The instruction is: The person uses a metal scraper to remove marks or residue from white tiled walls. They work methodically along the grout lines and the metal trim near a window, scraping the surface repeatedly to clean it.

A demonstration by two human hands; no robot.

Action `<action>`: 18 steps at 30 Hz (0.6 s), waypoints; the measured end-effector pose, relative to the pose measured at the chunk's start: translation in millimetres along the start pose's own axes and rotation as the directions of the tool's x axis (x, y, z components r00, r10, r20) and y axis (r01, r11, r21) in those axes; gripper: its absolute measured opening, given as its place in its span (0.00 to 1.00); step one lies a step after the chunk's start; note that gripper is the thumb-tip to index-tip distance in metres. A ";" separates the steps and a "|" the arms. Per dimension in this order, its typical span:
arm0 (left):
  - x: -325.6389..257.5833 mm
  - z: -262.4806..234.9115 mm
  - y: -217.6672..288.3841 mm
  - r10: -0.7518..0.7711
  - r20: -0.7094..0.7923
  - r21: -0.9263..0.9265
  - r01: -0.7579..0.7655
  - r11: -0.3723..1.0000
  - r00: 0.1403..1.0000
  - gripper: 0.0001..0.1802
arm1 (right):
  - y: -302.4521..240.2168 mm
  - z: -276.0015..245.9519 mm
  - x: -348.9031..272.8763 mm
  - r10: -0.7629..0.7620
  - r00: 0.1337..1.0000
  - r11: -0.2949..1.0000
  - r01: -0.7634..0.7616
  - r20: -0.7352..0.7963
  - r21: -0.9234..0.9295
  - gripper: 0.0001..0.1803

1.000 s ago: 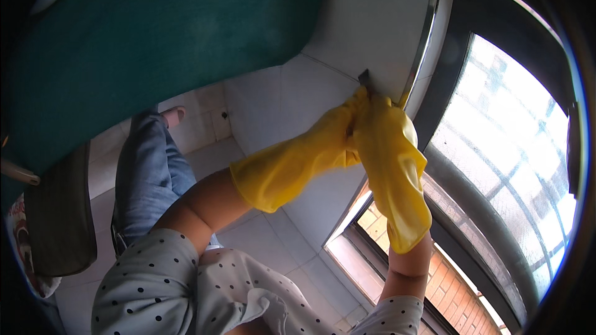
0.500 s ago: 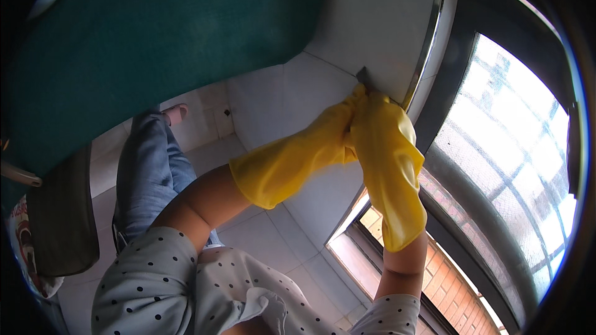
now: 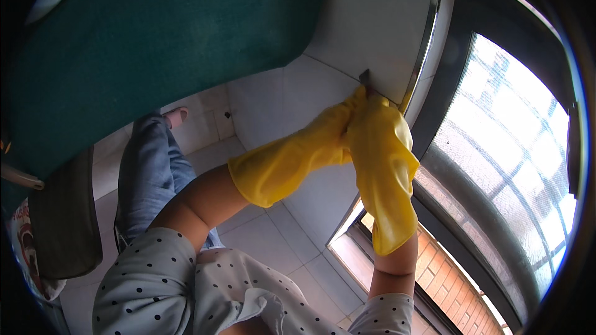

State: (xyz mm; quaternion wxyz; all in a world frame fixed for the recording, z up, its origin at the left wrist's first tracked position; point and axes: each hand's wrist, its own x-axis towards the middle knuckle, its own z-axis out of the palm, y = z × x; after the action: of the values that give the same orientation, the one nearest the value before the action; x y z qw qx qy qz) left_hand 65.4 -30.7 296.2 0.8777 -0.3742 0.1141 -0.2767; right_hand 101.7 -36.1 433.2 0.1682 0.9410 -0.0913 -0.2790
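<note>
Both of my hands wear long yellow rubber gloves and meet close together at the white tiled wall (image 3: 379,18). A small dark flat-tipped scraper (image 3: 365,77) sticks out past the gloved fingers, its tip against the wall by a tile joint. My left hand (image 3: 345,115) reaches in from the left, closed at the scraper's near end. Beside it and overlapping it, my right hand (image 3: 377,121) is bent over, also closed around the tool. The gloves hide the handle and most of the fingers.
A shiny metal trim strip (image 3: 428,37) edges the wall, right of my hands. Further right stands a dark-framed window (image 3: 503,124) with a screen. A large green panel (image 3: 186,31) fills the upper left. Below it are legs in blue jeans (image 3: 146,167) and a pink slipper (image 3: 177,116).
My right forearm and glove cuff have shifted slightly left. The scraper's tip sits a little further right and lower on the wall. Both hands keep their grip.
</note>
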 end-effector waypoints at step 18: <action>0.3 6.7 -6.9 -0.052 -0.135 0.140 0.070 0.988 0.990 0.23 | 12.9 6.0 -7.4 0.120 0.993 0.981 -0.120 0.013 0.155 0.17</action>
State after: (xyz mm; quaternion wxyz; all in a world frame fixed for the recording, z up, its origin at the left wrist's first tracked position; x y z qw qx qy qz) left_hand 65.6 -30.8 305.8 0.8842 -0.2943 0.1395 -0.3349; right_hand 91.3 -47.7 436.9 0.1106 0.9435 -0.1697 -0.2622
